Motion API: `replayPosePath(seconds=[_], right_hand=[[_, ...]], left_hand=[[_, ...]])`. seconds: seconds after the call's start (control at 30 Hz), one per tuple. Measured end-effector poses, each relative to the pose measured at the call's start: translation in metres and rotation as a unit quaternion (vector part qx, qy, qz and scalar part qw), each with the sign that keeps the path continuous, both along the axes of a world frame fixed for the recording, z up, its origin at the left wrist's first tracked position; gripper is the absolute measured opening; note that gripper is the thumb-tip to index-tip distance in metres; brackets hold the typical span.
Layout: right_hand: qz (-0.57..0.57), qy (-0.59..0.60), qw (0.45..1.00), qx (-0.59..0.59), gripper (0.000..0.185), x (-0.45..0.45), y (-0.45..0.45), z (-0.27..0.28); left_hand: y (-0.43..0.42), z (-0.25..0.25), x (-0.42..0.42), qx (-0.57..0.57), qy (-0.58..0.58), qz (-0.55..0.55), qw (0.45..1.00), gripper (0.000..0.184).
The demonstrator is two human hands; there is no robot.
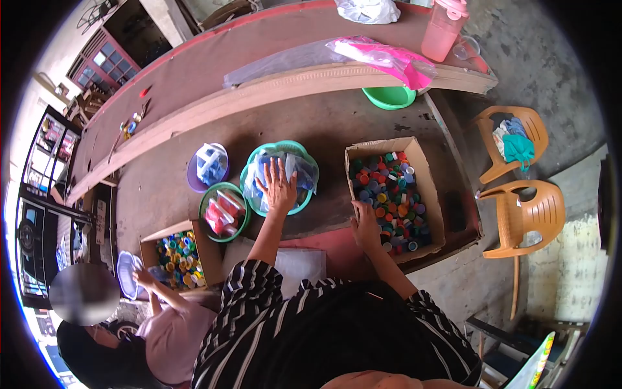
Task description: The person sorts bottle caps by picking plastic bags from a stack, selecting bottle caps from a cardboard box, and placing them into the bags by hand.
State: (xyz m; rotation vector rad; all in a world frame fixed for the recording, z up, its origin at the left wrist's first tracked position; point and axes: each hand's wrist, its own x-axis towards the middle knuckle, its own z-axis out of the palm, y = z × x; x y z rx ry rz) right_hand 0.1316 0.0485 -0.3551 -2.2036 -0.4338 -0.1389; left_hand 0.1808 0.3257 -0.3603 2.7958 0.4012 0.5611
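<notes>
My left hand lies with fingers spread on blue-filled plastic bags in a teal basin. At the left edge of a cardboard box, my right hand is closed on the wall, its fingertips partly hidden. Inside that box lie many loose bottle caps in red, blue, orange, white and green. Beside the teal basin stand a green basket with bags of red and white pieces and a purple basin with bags of blue pieces.
To the left, another person reaches toward a smaller box of caps and a pale basket. A wooden beam crosses the table. Beyond it are a pink bag and pink jug. Orange chairs stand right.
</notes>
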Motion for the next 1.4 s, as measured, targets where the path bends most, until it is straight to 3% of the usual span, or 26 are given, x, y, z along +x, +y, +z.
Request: replayPosePath(seconds=[0.23, 0.43, 0.57, 0.9, 1.0, 1.17, 1.23, 1.3, 1.4], right_hand=[[0.0, -0.006, 0.999, -0.042, 0.044, -0.005, 0.002, 0.0], [-0.007, 0.013, 0.999, -0.045, 0.045, -0.007, 0.003, -0.001], [-0.008, -0.009, 0.999, -0.045, 0.046, -0.006, 0.002, -0.004], [-0.019, -0.022, 0.995, -0.091, 0.049, -0.008, 0.005, -0.004], [-0.061, -0.158, 0.965, -0.198, 0.057, -0.017, 0.011, 0.011], [0.246, -0.145, 0.949, -0.134, 0.063, -0.067, 0.019, 0.042], [0.315, -0.099, 0.94, -0.082, 0.051, -0.087, 0.022, 0.037], [0.305, -0.078, 0.945, -0.087, 0.036, -0.097, 0.021, 0.027], [0.225, -0.018, 0.974, -0.014, 0.02, -0.105, 0.02, 0.022]], left_hand=[[-0.007, 0.004, -0.121, -0.079, -0.1, -0.015, 0.992, 0.042], [-0.013, -0.077, -0.245, -0.169, 0.035, -0.071, 0.982, 0.03], [-0.021, -0.088, -0.283, -0.16, 0.041, -0.079, 0.983, 0.032], [-0.011, -0.086, -0.271, -0.195, -0.003, -0.034, 0.98, 0.01], [-0.011, -0.067, -0.266, -0.23, 0.006, -0.035, 0.973, 0.011], [-0.009, -0.036, -0.253, -0.234, 0.014, -0.097, 0.967, 0.01], [-0.011, -0.026, -0.248, -0.227, 0.03, -0.118, 0.966, 0.009], [-0.012, -0.023, -0.243, -0.235, 0.064, -0.145, 0.959, 0.01], [-0.027, -0.014, -0.237, -0.192, -0.023, -0.117, 0.974, 0.017]])
